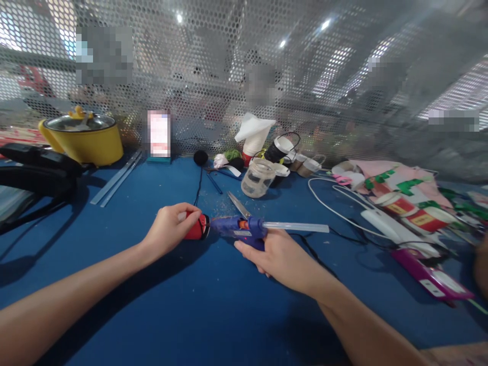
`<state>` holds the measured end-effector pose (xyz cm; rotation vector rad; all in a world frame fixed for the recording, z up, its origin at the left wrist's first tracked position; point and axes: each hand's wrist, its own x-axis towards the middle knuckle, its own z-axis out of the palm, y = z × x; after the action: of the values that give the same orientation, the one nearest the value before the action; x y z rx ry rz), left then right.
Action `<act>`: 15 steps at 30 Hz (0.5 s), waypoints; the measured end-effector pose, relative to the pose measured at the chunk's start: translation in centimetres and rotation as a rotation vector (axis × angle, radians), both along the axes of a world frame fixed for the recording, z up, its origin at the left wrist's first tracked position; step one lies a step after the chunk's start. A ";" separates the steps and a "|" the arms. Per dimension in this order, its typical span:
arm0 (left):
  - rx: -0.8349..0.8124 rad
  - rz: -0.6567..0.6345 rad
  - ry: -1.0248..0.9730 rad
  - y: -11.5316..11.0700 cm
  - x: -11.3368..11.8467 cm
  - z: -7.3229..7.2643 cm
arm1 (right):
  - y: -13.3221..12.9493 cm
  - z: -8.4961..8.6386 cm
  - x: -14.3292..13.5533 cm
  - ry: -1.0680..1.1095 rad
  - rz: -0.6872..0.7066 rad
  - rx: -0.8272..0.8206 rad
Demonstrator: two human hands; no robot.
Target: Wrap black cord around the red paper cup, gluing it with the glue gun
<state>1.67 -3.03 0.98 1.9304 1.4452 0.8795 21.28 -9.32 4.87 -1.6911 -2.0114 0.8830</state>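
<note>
My left hand (173, 229) is closed around a small red cylinder (195, 230) with a black band at its end, lying on its side. A strand of black yarn (199, 183) runs from a black yarn ball (200, 157) toward this hand. In my right hand (272, 251) is a blue hot glue gun (238, 227), its fingers wrapped round the handle. The gun's nozzle points left, right at the cylinder's black-banded end; whether they touch I cannot tell. A long clear glue stick (297, 226) sticks out of its back. Scissors (239, 204) lie just behind the gun.
A clear plastic jar (257, 178), paper cups and yarn balls stand at the back. A yellow pot (86, 140), clear glue sticks (116, 178) and a lit phone (159, 133) are on the left. Cables, a purple power strip (430, 274) and red cups crowd the right.
</note>
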 end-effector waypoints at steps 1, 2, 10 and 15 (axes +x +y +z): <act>-0.013 0.008 -0.009 0.0 0.0 0.0 | 0.0 -0.1 0.0 -0.005 0.016 0.000; -0.026 0.016 -0.018 0.1 0.0 0.1 | -0.1 -0.1 0.0 -0.002 0.027 0.002; -0.085 0.050 -0.112 0.1 0.1 0.2 | 0.2 -0.1 0.5 0.210 -0.011 -0.100; -0.058 0.048 -0.199 0.3 -0.1 0.2 | 1.6 0.2 1.9 0.510 -0.080 -0.056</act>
<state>1.56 -2.75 1.14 1.7196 1.3888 1.0096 23.22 -7.68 5.10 -1.3809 -1.5790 1.2065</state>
